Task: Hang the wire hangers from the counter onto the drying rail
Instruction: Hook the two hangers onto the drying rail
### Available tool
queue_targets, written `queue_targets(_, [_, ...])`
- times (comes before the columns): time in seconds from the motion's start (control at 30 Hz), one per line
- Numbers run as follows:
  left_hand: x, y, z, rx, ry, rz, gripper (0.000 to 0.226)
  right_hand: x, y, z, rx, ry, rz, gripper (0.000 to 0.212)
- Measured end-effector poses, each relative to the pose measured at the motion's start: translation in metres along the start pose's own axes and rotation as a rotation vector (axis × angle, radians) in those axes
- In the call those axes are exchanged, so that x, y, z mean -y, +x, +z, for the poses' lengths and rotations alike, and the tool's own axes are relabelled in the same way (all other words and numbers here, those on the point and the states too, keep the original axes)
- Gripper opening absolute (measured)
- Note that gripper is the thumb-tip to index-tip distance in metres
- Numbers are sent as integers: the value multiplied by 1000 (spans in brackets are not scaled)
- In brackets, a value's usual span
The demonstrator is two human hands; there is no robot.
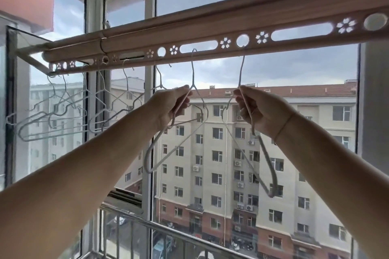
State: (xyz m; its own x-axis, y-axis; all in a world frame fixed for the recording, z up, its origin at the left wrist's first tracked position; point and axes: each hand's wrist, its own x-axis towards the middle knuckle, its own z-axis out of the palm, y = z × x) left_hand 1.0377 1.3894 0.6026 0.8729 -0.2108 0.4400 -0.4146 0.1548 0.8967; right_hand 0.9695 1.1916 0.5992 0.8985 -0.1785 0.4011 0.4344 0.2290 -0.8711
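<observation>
Balcony windows (273, 65) face apartment blocks (299, 132). Left hand (174, 105) pinches one wire hanger (193, 73) at its shoulder and right hand (260, 111) grips a second hanger (241, 69) likewise. Both are raised so the hooks reach openings in the drying rail (210, 27) overhead, one a long slot, one a round hole. Two are in hand. At least four hung hangers (63, 115) overlap at the rail's left end, too tangled to count surely.

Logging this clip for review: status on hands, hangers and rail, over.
Left hand grips one wire hanger, right hand a second hanger. Both hooks up at the drying rail openings, seating unclear. Other hangers hung further left; nothing in the way.
</observation>
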Motion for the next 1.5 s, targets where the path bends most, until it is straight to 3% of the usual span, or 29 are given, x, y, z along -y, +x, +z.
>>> queue_targets(0.1, [16, -1, -14, 87, 62, 10, 27, -6, -5, -8, -1, -38, -32, 24])
queue_targets(0.4, [83, -45, -37, 38, -148, -51, 16, -55, -38, -51, -83, -4, -40, 13])
queue_targets(0.77, [231, -117, -19, 121, -106, -468, 13, -184, -140, -117, -307, -23, 330, 6])
queue_targets(1.1, [317, -185, 60, 367, -15, -625, 9, -235, -246, -183, -481, -121, 391, 33])
queue_targets(1.37, [343, -239, 170, 622, 1, -664, 20, -216, -348, -254, -657, -358, 346, 69])
queue_targets(1.5, [342, -283, 241, 770, 38, -682, 30, -190, -418, -298, -784, -438, 342, 70])
